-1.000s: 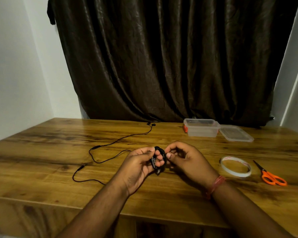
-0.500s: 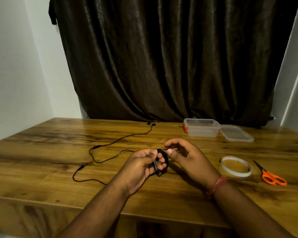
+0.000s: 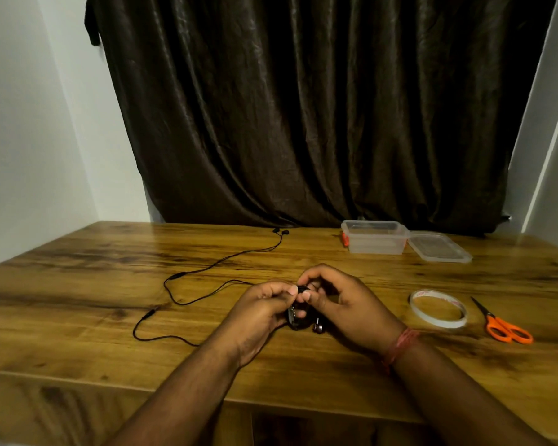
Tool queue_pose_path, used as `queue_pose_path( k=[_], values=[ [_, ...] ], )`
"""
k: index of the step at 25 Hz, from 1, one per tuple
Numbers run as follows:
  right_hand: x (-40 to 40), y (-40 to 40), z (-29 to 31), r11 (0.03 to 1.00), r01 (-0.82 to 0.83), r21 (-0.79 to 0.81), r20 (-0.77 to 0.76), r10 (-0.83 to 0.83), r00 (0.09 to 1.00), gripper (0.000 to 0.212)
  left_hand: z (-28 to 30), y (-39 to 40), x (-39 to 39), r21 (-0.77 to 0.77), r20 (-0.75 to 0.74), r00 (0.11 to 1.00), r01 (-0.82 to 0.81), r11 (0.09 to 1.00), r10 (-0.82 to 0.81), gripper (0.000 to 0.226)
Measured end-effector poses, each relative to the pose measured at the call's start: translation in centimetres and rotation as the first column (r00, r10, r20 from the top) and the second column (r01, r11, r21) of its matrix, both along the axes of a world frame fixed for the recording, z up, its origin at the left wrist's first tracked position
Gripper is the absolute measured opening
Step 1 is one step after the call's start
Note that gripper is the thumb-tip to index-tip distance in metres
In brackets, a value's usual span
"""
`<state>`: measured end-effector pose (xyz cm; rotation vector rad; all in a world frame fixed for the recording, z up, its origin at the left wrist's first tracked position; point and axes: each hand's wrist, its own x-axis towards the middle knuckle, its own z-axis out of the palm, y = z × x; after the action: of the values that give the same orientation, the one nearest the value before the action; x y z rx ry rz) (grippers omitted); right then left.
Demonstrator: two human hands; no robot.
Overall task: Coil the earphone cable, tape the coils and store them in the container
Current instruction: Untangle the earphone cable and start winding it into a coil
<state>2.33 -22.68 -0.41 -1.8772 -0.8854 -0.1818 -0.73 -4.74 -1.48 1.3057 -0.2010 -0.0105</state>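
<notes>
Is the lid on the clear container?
No, the lid lies on the table beside the open container.

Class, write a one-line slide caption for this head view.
Both hands, left and right, grip a black coiled earphone cable above the wooden table.

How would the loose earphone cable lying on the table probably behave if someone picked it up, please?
The loose earphone cable is thin and lies in slack curves, so it is probably floppy and light. It would likely dangle and tangle; its earbuds might swing.
</notes>
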Motion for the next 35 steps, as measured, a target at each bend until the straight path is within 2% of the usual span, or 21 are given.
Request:
queue_pose_path(
  k=[7, 14, 18, 29, 35],
  values=[
    [0.0, 0.1, 0.0, 0.999, 0.037, 0.026, 0.024, -0.038, 0.999, 0.016, 0.1, -0.4, 0.0, 0.038, 0.022, 0.999, -0.048, 0.998, 0.048, 0.016],
    [0.4, 0.2, -0.3, 0.996, -0.009, 0.093, -0.091, 0.018, 0.996, 0.018, 0.1, -0.6, 0.2, -0.001, 0.005, 0.998, -0.061, 0.998, 0.061, 0.024],
    [0.8, 0.3, -0.6, 0.988, -0.018, 0.151, -0.150, 0.041, 0.988, 0.018, -0.1, -0.3, 0.2, -0.036, -0.027, 0.999, -0.026, 0.999, 0.025, 0.019],
    [1.1, 0.3, -0.7, 0.980, -0.052, 0.193, -0.225, 0.096, 0.970, 0.030, 0.3, -0.7, -0.1, 0.028, -0.022, 0.998, -0.062, 0.998, 0.062, 0.020],
    [1.0, 0.5, -0.6, 0.985, -0.077, 0.152, -0.215, 0.109, 0.971, 0.025, 0.7, -0.9, -0.3, 0.008, -0.035, 0.998, -0.054, 0.998, 0.055, 0.016]
  ],
)
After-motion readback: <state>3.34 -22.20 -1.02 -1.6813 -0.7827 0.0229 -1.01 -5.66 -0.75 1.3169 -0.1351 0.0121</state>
